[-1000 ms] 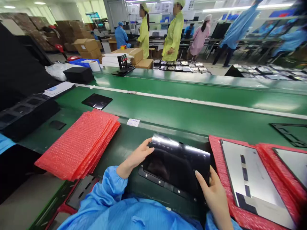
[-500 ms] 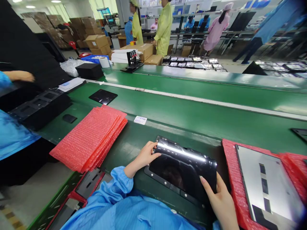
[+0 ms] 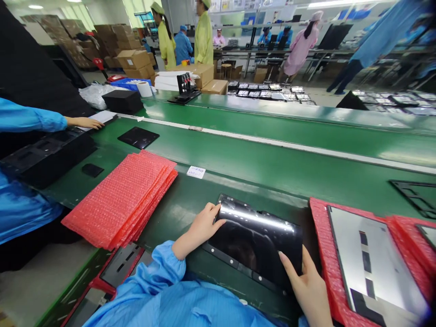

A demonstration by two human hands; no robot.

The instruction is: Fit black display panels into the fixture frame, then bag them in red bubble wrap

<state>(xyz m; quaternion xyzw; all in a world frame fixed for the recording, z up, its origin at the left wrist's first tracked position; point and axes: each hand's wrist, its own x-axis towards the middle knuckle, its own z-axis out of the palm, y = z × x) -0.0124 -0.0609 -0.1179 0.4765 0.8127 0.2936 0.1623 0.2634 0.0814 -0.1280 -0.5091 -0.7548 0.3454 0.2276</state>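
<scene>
A glossy black panel [image 3: 252, 245], slightly curved, with small round pale spots along its edges, is held low over the green bench. My left hand [image 3: 203, 223] grips its left end, thumb on the upper face and fingers at the edge. My right hand [image 3: 308, 284] clasps the opposite end, thumb on top and the fingers partly hidden behind it. To the right, a silver-backed screen panel [image 3: 391, 254] with dark strips lies on red bubble-wrap sleeves [image 3: 316, 227]. On the left is a stack of red bubble-wrap sleeves [image 3: 119, 195].
A white label [image 3: 196, 172] lies beside the green conveyor belt [image 3: 259, 159]. A flat black piece [image 3: 138, 137] and an open black frame [image 3: 413, 195] rest on the belt. At left, a co-worker's hand [image 3: 86, 122] touches white sheets near black trays [image 3: 47, 152]. A crate [image 3: 64, 299] stands below.
My view has shifted slightly; both hands keep hold of the panel with little movement. The co-worker's arm has reached forward to the white sheets. More of the black frame shows at right.
</scene>
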